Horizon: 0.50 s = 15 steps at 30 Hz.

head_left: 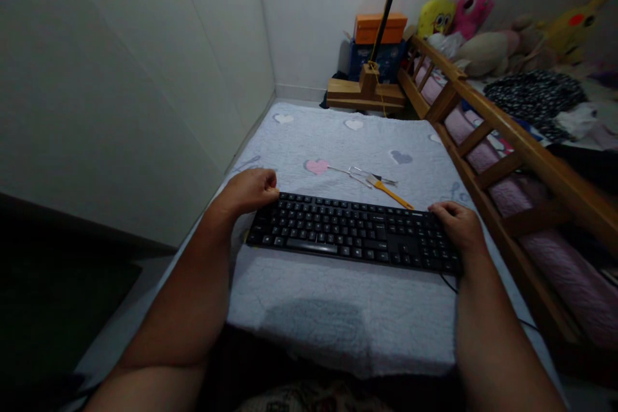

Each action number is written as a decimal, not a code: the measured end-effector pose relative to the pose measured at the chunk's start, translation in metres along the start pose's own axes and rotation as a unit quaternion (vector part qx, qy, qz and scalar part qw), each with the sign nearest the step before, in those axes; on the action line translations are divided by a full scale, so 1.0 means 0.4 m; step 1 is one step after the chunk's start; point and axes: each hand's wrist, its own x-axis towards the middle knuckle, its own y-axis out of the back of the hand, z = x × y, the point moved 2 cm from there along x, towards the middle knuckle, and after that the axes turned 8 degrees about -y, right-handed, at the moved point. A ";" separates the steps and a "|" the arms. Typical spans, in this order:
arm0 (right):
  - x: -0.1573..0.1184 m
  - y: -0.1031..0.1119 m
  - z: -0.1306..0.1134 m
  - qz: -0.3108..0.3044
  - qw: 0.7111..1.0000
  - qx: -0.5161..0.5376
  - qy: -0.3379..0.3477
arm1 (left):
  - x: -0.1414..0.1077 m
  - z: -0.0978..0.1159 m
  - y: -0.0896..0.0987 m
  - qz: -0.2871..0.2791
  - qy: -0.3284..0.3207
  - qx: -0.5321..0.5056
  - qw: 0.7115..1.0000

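Observation:
A black computer keyboard [333, 226] lies across the cloth in front of me, its keys facing up. Curled fingers of my left hand [252, 189] grip its left end near the top corner. At the opposite end, my right hand [456, 221] has its thumb and fingers closed on the edge by the number pad. Whether the keyboard rests on the cloth or is slightly raised, I cannot tell. Just beyond it lie a brush with a yellow handle [393, 195] and several thin metal tools [360, 179].
A pale blue cloth with hearts [309, 296] covers the surface. A wooden bed rail [512, 135] runs along the right, with plush toys [487, 51] behind it. A wooden stand base [367, 93] and an orange box [381, 28] are at the back. A pale panel [145, 77] borders the left.

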 end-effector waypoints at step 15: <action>-0.003 0.004 -0.010 -0.006 1.000 -0.014 -0.026 | 0.013 0.110 -0.078 0.013 -0.147 -0.087 0.985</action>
